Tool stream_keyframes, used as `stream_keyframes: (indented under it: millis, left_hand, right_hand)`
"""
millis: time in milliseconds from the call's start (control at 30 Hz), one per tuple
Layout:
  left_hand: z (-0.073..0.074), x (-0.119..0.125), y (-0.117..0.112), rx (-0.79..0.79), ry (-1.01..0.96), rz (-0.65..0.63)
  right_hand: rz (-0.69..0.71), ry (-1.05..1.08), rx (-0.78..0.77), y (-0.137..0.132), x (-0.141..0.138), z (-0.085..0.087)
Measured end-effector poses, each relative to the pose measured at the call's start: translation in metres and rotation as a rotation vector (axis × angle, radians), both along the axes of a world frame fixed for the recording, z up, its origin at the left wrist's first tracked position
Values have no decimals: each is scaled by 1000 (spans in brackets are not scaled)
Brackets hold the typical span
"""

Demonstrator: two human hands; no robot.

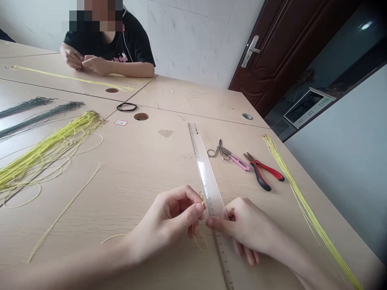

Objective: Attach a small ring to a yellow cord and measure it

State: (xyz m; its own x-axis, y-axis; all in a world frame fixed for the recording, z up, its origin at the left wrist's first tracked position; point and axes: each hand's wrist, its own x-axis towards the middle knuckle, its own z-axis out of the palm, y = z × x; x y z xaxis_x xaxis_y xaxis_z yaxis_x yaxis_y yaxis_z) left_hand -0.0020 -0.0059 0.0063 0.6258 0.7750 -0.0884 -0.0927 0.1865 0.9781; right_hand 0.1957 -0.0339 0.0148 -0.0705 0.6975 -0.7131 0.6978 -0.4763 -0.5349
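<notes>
My left hand [178, 215] is closed in a pinch, thumb against index finger, on a thin yellow cord [196, 237]. A small wire-like loop [201, 196] sticks up above the fingertips, and the cord hangs below them in a curve. Just to the right, my right hand [246, 227] grips the clear plastic ruler [208, 177], its thumb lying across the face and its fingers at the far side. The ruler runs away from me at a slant, and its left edge is close beside the pinched cord.
Scissors [220, 151], a pink cutter [240, 162] and red-black pliers [261, 171] lie right of the ruler. Yellow cord bundles [39, 155] [305, 205] flank me; grey bundles [42, 114] lie left. A black ring [127, 106] sits farther back. Across the table sits a person [111, 52].
</notes>
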Motion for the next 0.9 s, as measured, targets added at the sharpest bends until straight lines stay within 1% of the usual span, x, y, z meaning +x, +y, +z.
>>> stream_keyframes:
  millis: [33,67,133,167,200,233,300,333,367,433,533,633,733,800,900]
  left_hand:
    - [0,0,0,1,1,-10]
    - [0,-1,-1,2,4,-21]
    - [0,-1,-2,-10,22,-53]
    - [1,-1,-2,-22,49,-75]
    - [1,-1,-3,-34,85,-97]
    - [2,0,-3,-40,130,-116]
    - [3,1,-4,-12,230,-134]
    - [3,1,-4,23,272,-136]
    - [3,2,-4,64,303,-135]
    - [2,3,-3,137,342,-134]
    - [1,5,-4,170,335,-118]
    - [3,5,-4,93,282,-68]
    - [6,4,-2,-72,186,-49]
    - [7,4,0,-169,102,-57]
    - [7,4,1,-266,-15,-64]
  right_hand:
    - [12,-44,35,-1,3,3]
    - [31,-103,103,-2,5,6]
    - [66,-198,305,-4,8,14]
    - [68,-186,400,-5,8,17]
    - [51,-120,464,-5,7,21]
    - [13,6,483,-6,6,23]
    - [-70,267,452,-7,0,25]
    - [-86,343,441,-8,-2,24]
    - [-86,375,437,-8,-5,22]
    - [-54,374,432,-9,-9,18]
    - [-44,424,385,-8,-11,14]
    - [-88,508,366,-7,-13,14]
    - [-131,553,376,-9,-15,13]
    - [-154,571,397,-12,-16,11]
    - [-154,575,469,-16,-18,8]
